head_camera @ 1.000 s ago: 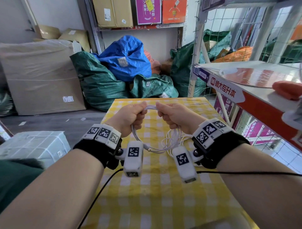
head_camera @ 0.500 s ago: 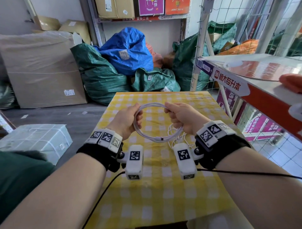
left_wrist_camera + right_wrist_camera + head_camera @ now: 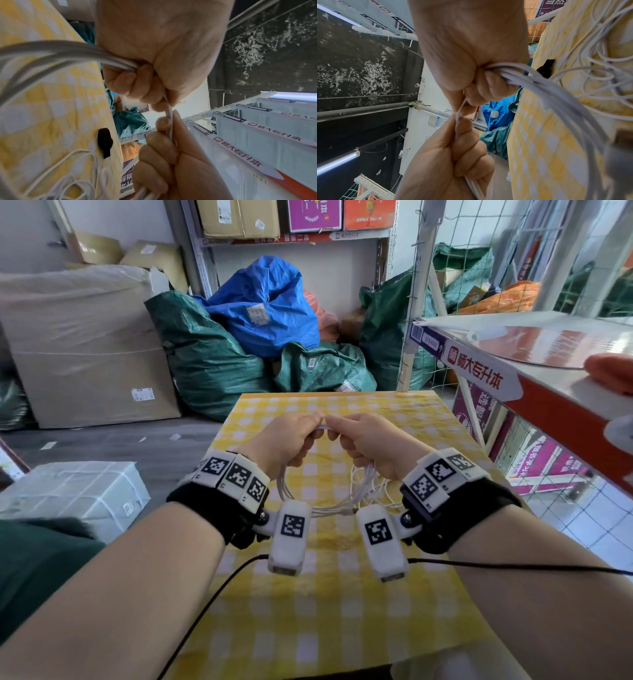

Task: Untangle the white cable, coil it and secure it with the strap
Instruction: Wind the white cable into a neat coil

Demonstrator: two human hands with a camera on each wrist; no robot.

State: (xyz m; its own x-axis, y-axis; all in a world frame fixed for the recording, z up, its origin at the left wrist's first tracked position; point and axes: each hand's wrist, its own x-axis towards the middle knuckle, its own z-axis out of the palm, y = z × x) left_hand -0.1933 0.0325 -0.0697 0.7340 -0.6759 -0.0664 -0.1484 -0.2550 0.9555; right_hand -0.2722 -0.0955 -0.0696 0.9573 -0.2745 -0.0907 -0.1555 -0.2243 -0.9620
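Note:
The white cable (image 3: 329,506) hangs as a round coil of several loops above the yellow checked table (image 3: 342,628). My left hand (image 3: 287,436) grips the coil's left side and my right hand (image 3: 363,440) grips its right side; their fingertips meet at the top and pinch the strands there. In the left wrist view the cable (image 3: 68,54) runs into my left fist (image 3: 137,75). The right wrist view shows the strands (image 3: 539,83) leaving my right fist (image 3: 481,81). Loose cable (image 3: 68,175) still lies tangled on the cloth. The black strap (image 3: 105,142) lies flat on the table beside it.
Green and blue sacks (image 3: 260,309) and a large cardboard box (image 3: 85,347) stand beyond the table's far edge. A white wire rack with a red-edged shelf (image 3: 534,364) runs along the right. A wrapped parcel (image 3: 68,498) sits on the floor at left.
Half a second ago my hands held the coil apart as an open ring. They have come together at the top, fingertips now meeting on the strands.

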